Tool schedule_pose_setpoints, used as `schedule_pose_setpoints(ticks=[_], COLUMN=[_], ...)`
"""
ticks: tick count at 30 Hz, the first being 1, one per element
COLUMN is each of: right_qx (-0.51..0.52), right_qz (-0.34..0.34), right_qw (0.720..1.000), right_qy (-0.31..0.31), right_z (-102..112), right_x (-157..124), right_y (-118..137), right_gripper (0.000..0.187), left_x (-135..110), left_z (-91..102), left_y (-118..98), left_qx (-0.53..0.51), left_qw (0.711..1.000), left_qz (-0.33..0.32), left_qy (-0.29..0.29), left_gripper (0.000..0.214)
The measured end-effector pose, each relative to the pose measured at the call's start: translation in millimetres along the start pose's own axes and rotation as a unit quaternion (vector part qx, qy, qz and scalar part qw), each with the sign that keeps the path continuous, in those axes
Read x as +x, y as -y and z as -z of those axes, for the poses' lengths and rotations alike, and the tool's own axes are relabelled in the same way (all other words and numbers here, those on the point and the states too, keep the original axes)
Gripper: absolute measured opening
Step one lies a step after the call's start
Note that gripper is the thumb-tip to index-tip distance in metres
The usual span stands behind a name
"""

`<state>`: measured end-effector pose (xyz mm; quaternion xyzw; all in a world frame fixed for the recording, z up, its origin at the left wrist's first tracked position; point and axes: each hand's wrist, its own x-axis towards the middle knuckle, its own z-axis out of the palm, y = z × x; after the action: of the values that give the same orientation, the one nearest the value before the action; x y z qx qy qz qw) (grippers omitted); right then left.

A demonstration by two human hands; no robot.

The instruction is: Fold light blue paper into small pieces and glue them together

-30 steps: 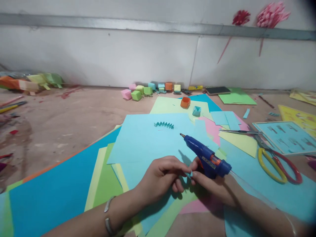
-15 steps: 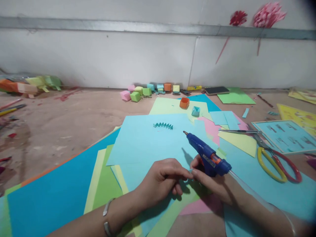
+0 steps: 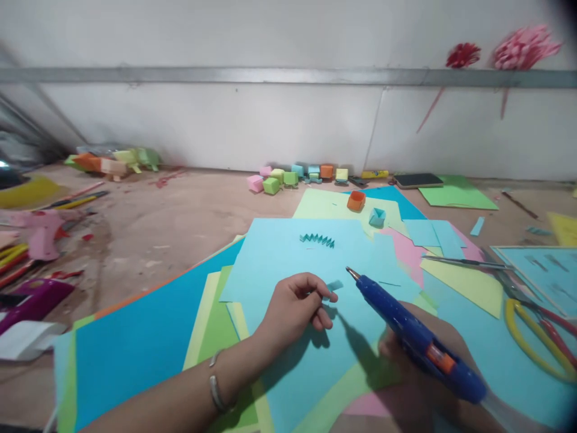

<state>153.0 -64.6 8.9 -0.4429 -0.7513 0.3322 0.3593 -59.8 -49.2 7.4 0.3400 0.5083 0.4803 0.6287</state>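
Observation:
My left hand [image 3: 295,310] pinches a small light-blue paper piece [image 3: 335,285] between thumb and fingers, just above the big light-blue sheet [image 3: 288,264]. My right hand [image 3: 430,337] grips a blue glue gun [image 3: 415,337]; its metal nozzle points up-left, close to the paper piece but apart from it. The gun hides most of the right hand's fingers. A teal zigzag-folded paper strip [image 3: 317,240] lies on the sheet beyond both hands.
Coloured paper sheets overlap across the wooden surface. Small paper boxes [image 3: 297,175] line the wall; an orange box [image 3: 356,200] and a blue box [image 3: 377,217] sit nearer. Scissors [image 3: 538,328] with yellow and red handles lie right. A pink glue gun [image 3: 40,231] and pencils lie left.
My hands have come apart. The left hand lifted the small paper piece up and away, and the right hand tilted the glue gun so its nozzle points at the piece. The view shifted left.

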Motion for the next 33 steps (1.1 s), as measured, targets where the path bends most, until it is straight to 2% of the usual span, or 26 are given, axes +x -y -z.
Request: schedule_pose_setpoints(ticks=[4, 10, 18, 24, 33], right_qx=[-0.046, -0.055, -0.065, -0.073, -0.052], right_qz=[0.04, 0.042, 0.051, 0.06, 0.027], right_qw=[0.998, 0.995, 0.99, 0.991, 0.993], right_qy=[0.03, 0.066, 0.11, 0.095, 0.099], right_z=[-1.6, -2.7, -2.4, -2.9, 0.9], right_x=[-0.2, 0.5, -1.5, -0.8, 1.3], right_y=[-2.2, -2.2, -7.4, -8.4, -9.2], right_gripper=[0.036, 0.033, 0.031, 0.029, 0.031], left_x=[2.2, 2.1, -4.2, -4.6, -2.5], left_z=[3.3, 3.9, 1.5, 3.1, 6.9], left_y=[-0.7, 1.7, 2.3, 3.7, 7.5], left_qx=[0.011, 0.044, 0.106, 0.118, 0.129], left_qw=[1.0, 0.997, 0.988, 0.984, 0.976], left_qz=[-0.014, -0.047, -0.111, -0.132, -0.172], left_qy=[-0.023, -0.032, -0.029, -0.024, -0.009], left_gripper=[0.006, 0.003, 0.01, 0.013, 0.017])
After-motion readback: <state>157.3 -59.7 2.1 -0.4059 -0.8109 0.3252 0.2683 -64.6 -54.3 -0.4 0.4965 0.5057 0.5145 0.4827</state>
